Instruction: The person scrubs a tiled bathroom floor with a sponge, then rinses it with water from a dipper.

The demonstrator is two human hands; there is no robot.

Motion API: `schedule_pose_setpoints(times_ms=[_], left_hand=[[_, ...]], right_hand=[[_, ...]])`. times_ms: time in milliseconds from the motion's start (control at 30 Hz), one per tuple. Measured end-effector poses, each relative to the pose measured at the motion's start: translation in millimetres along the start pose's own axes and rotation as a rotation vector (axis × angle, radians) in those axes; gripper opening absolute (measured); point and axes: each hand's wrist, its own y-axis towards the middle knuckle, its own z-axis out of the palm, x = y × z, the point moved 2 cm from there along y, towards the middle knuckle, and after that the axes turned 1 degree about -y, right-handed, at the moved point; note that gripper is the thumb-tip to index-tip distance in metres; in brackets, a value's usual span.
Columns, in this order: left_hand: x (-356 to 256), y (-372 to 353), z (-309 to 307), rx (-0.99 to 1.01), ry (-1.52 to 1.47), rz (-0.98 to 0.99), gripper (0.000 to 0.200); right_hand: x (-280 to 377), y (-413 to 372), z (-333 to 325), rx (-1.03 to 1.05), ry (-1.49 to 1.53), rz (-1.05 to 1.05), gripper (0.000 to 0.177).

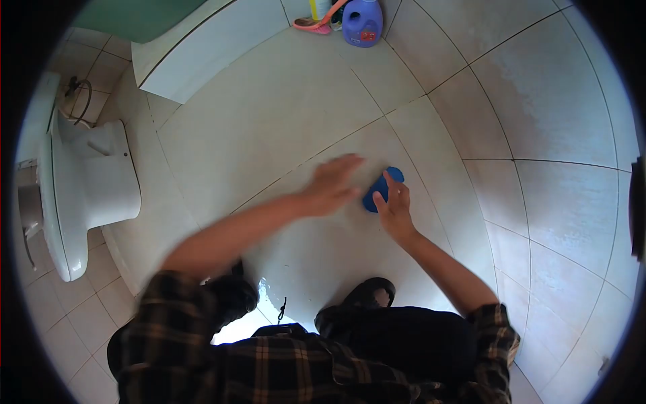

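A blue object (371, 198), perhaps a brush or scrubber, is at the right of centre over the pale tiled floor (282, 135). My right hand (396, 205) is on its near right side, fingers apart, with the thumb and a fingertip overlapping it; whether they grip it is unclear. To the left of the blue object, my left hand (333, 185) is blurred by motion, its fingers stretched out and nothing in it.
A white toilet (94, 175) stands at the left. At the top are a purple bottle (362, 23) and a pink brush (313, 27) beside a white tiled ledge (215, 50). A tiled wall (552, 114) curves along the right. My dark shoes are below.
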Motion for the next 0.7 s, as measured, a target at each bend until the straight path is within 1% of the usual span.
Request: schedule_pose_setpoints(times_ms=[33, 67, 100, 133, 167, 200, 267, 300, 367, 400, 433, 467, 500, 533, 567, 600, 633, 700], left_hand=[[1.2, -25.4, -52.7, 0.078, 0.136, 0.072, 0.059], [2.4, -50.3, -103.4, 0.194, 0.233, 0.033, 0.058], [0.9, -83.8, -154.1, 0.228, 0.31, -0.009, 0.054], [10.9, -125.3, -195.6, 0.25, 0.406, -0.114, 0.046], [10.2, -163.4, -231.4, 0.219, 0.449, -0.254, 0.039], [16.8, -203.3, -256.6, 0.133, 0.395, -0.293, 0.033], [5.0, -252.2, -277.4, -0.076, 0.108, -0.742, 0.026], [5.4, -270.3, -268.7, -0.251, -0.042, -0.778, 0.024], [13.6, -305.2, -248.5, -0.619, -0.332, -0.816, 0.023], [4.1, -307.6, -240.1, -0.541, -0.581, -0.971, 0.024], [-2.8, -308.1, -231.3, -0.453, -0.842, -1.112, 0.025], [1.6, -319.3, -232.4, -0.251, -0.729, -1.139, 0.025], [2.3, -331.1, -232.3, -0.261, -0.626, -1.1, 0.025], [2.7, -338.9, -230.2, -0.259, -0.522, -1.053, 0.026], [5.5, -343.5, -226.8, -0.241, -0.417, -1.003, 0.026], [11.8, -358.8, -223.2, -0.389, -0.569, -1.088, 0.028], [15.9, -370.4, -217.9, -0.521, -0.652, -1.108, 0.029], [19.9, -397.6, -204.3, -0.798, -0.812, -1.147, 0.031]], right_hand=[[4.8, 3.5, 3.7, 0.083, -0.009, 0.17, 0.067], [10.7, 9.0, 4.5, 0.165, -0.022, 0.334, 0.07], [15.3, 12.4, 5.2, 0.246, -0.035, 0.497, 0.074], [19.7, 15.3, 7.7, 0.223, -0.059, 0.516, 0.076], [21.3, 18.3, 13.0, 0.2, -0.084, 0.53, 0.077], [21.5, 24.4, 19.4, 0.184, -0.112, 0.54, 0.079], [28.8, 45.7, 42.9, 0.003, -0.092, 0.501, 0.076], [34.1, 56.2, 58.2, -0.081, -0.075, 0.479, 0.075], [51.1, 90.2, 92.3, -0.211, -0.155, 0.236, 0.073], [65.0, 103.1, 108.4, -0.277, -0.186, 0.123, 0.072], [88.7, 115.1, 124.2, -0.292, -0.162, 0.055, 0.071], [115.1, 124.8, 143.6, -0.304, -0.143, -0.02, 0.069], [142.8, 125.9, 166.9, -0.28, -0.165, -0.112, 0.068], [164.7, 120.4, 196.6, -0.199, -0.192, -0.247, 0.066], [184.9, 111.1, 223.9, -0.015, -0.268, -0.323, 0.061], [200.4, 95.6, 240.2, 0.061, -0.187, -0.571, 0.056], [207.0, 83.6, 243.9, 0.138, -0.102, -0.81, 0.051], [210.1, 113.7, 207.2, 0.296, -0.18, -0.662, 0.044]])
